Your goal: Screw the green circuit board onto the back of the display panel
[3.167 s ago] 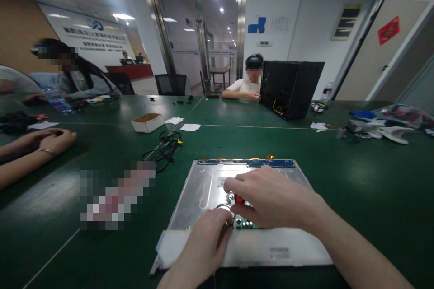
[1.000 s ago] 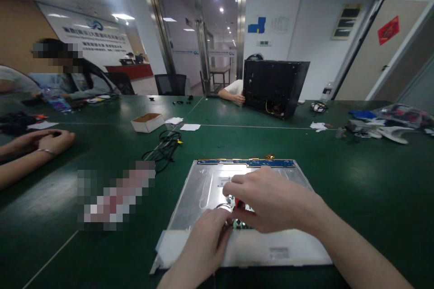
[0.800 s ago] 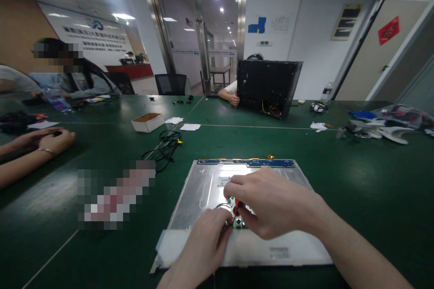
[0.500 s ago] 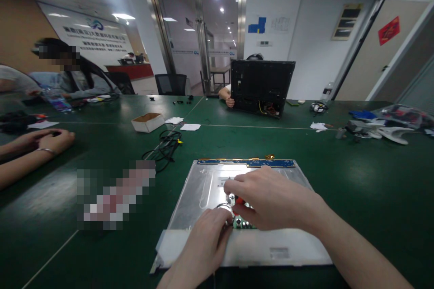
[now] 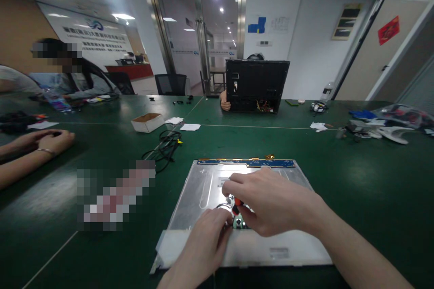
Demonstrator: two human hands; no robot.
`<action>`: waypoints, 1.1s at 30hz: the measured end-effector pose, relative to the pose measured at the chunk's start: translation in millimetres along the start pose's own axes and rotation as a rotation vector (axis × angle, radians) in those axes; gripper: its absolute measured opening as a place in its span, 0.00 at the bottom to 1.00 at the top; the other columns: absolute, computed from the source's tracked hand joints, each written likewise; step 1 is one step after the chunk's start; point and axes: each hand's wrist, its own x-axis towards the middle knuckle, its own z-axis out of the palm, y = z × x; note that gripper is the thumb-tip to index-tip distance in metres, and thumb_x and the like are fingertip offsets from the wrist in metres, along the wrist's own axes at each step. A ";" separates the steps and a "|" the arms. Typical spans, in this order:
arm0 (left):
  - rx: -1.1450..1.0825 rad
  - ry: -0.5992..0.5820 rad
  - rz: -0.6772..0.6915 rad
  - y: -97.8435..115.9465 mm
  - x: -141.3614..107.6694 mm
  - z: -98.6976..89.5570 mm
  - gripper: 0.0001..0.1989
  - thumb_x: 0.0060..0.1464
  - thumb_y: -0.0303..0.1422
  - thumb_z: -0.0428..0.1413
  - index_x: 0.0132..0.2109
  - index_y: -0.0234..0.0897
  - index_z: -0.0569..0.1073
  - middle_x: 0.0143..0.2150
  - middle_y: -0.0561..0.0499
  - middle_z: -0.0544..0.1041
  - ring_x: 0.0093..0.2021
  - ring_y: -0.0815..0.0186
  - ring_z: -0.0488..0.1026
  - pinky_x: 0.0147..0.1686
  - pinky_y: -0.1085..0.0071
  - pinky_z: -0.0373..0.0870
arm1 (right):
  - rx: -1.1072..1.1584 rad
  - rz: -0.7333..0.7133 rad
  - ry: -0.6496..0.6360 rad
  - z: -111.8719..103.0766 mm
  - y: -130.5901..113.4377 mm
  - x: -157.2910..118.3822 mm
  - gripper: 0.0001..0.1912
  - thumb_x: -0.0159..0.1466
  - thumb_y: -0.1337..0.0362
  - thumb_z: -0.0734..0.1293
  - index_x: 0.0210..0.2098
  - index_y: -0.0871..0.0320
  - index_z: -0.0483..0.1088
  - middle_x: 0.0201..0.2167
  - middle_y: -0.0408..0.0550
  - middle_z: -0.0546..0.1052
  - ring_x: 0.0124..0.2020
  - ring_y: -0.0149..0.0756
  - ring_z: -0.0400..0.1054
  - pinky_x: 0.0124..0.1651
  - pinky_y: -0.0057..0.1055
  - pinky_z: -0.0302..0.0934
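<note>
A silver metal-backed display panel (image 5: 200,189) lies face down before me, with a blue circuit strip (image 5: 271,163) along its far edge and a white band across its near side. On its middle sits a small green circuit board (image 5: 240,222), mostly covered by my hands. My right hand (image 5: 267,198) is closed around a red-and-black screwdriver (image 5: 238,201), its handle mostly hidden in the fingers. At the board's left edge, the fingers of my left hand (image 5: 210,230) are pinched together; what they grip is hidden. A thin dark wire loop shows by its fingertips.
Across the table a person's hand (image 5: 225,100) holds up a black monitor casing (image 5: 256,86). Left of the panel lie black cables (image 5: 164,146) and an open cardboard box (image 5: 148,123). Another person's hands (image 5: 56,141) rest at left. White plastic parts (image 5: 379,131) are piled at right.
My right hand has turned slightly and shifted a little left and down, showing more of the screwdriver's black part. My left hand stays put. The black casing has moved left and become more upright.
</note>
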 end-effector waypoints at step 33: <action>-0.012 0.022 0.015 3.2 0.8 -2.4 0.08 0.57 0.23 0.46 0.40 0.39 0.67 0.36 0.49 0.74 0.36 0.60 0.70 0.35 0.66 0.63 | -0.035 0.087 -0.007 -0.8 0.5 1.9 0.12 0.61 0.60 0.63 0.43 0.57 0.66 0.33 0.46 0.77 0.29 0.36 0.68 0.25 0.31 0.44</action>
